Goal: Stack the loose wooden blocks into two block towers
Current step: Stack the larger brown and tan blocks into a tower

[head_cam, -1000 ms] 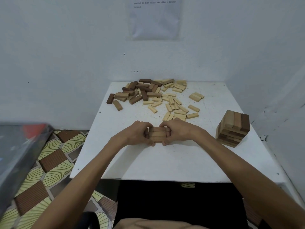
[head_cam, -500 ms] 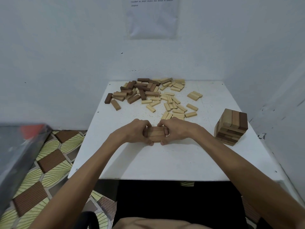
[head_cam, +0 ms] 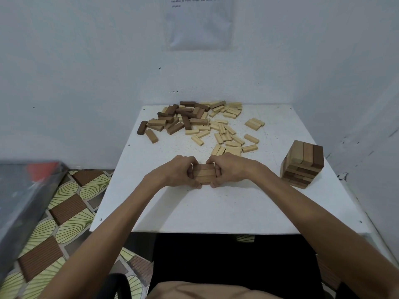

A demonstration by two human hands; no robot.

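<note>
So right at the near middle of the white table [head_cam: 216, 208] both hands are squeezing a little set of tan blocks [head_cam: 204, 173] from either end, the left hand [head_cam: 177, 171] curled around the left ends and the right hand [head_cam: 230, 169] curled around the right ends, fingers wrapped over the top and thumbs tucked along the front edge. Looks like three blocks lying side by side, flush, resting on the tabletop, though the fingers cover the ends so I can't swear to the count or whether there's a second layer under it. My read is this is the base layer of tower number two being squared up, since the first tower [head_cam: 302, 167] is already standing a few layers high, off to the right near the table edge, with its top row of three running crosswise to the layer below. Further back there's the big loose pile [head_cam: 203, 124] spread across the far half of the table, dark brown ones mostly on the left and pale ones on the right, so plenty left to do. Next I'd guess it's let go gently so the row stays tight, grab three more from the nearest pale ones just behind the hands, and lay them crosswise on top.
</note>
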